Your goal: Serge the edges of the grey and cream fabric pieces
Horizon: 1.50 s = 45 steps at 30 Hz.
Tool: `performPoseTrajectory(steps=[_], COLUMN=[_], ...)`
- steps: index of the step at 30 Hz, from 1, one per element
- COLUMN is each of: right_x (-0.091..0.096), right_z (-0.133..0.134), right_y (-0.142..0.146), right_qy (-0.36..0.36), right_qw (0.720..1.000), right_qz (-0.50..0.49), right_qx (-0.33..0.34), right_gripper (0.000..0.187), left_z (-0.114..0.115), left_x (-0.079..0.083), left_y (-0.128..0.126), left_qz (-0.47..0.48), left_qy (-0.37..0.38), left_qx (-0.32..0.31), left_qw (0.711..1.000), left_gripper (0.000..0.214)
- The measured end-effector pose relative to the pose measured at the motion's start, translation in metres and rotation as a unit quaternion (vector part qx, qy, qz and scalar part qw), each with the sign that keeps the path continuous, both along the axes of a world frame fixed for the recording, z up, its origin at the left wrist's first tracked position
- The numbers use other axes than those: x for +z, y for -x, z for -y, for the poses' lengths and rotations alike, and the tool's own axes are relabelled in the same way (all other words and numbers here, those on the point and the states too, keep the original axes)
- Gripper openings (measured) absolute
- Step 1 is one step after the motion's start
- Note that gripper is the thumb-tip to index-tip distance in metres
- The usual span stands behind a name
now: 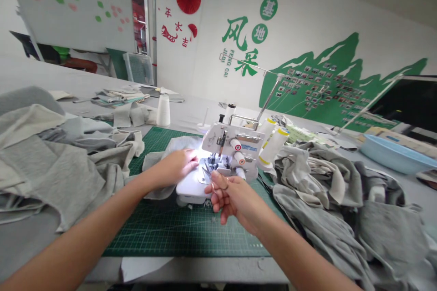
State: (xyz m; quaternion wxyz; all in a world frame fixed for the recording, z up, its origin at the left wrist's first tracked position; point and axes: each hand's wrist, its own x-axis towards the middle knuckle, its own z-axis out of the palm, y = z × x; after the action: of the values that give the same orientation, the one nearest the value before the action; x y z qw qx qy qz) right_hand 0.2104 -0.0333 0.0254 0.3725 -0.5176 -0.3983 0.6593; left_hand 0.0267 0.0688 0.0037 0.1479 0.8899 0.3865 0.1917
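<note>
A white overlock sewing machine (pixel 191 191) stands on a green cutting mat (pixel 164 232), its lamp lighting the needle area. At the left of the machine bed, my left hand (pixel 179 166) is closed with curled fingers on a light grey piece of fabric (pixel 155 161); the glare hides part of the fingertips. My right hand (pixel 232 195) is in front of the presser foot, palm partly up. It grips small scissors (pixel 207 169), their blades pointing up and left toward the needle plate.
Grey fabric pieces (pixel 82 159) are heaped on the left, with another pile (pixel 317 182) on the right. A white thread cone (pixel 163 110) stands behind the mat. Yellow-rimmed cones (pixel 275 145) rise beside the machine. A light blue basin (pixel 398 152) sits at far right.
</note>
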Motion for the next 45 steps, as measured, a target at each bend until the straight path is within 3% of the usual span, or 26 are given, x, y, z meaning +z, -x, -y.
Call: performPoseTrajectory(steps=[5,9,18,26,39,42,45], right_x=[0.001,-0.003,-0.012,-0.012,-0.021,-0.021,-0.024], right_z=[-0.012,-0.014,-0.010,-0.005,0.000,0.005,0.022], right_y=[0.012,0.017,0.015,0.023,0.026,0.026,0.019], right_qy=[-0.005,-0.023,-0.083,-0.081,-0.102,-0.111,-0.108], right_qw=[1.000,0.999,0.995,0.997,0.994,0.992,0.994], right_qz=[0.011,0.018,0.001,0.003,-0.017,-0.020,-0.009], right_qx=[-0.011,-0.032,-0.054,-0.019,-0.040,-0.047,-0.007], right_gripper=[0.049,0.050,0.062,0.062,0.053,0.048,0.045], left_z=[-0.002,-0.002,0.003,0.013,0.021,0.023,0.015], left_x=[-0.001,-0.005,0.000,0.014,0.010,0.015,0.029], left_y=[0.007,0.010,-0.002,0.013,0.016,0.021,0.046], left_qz=[0.027,0.047,0.059,0.061,0.029,0.006,-0.026], left_qy=[0.023,0.035,0.037,0.051,0.064,0.045,0.001], left_qx=[0.006,0.031,0.067,0.061,0.024,0.043,0.102], left_qw=[0.999,0.998,0.995,0.995,0.997,0.998,0.994], left_gripper=[0.019,0.034,0.021,0.021,0.025,0.028,0.031])
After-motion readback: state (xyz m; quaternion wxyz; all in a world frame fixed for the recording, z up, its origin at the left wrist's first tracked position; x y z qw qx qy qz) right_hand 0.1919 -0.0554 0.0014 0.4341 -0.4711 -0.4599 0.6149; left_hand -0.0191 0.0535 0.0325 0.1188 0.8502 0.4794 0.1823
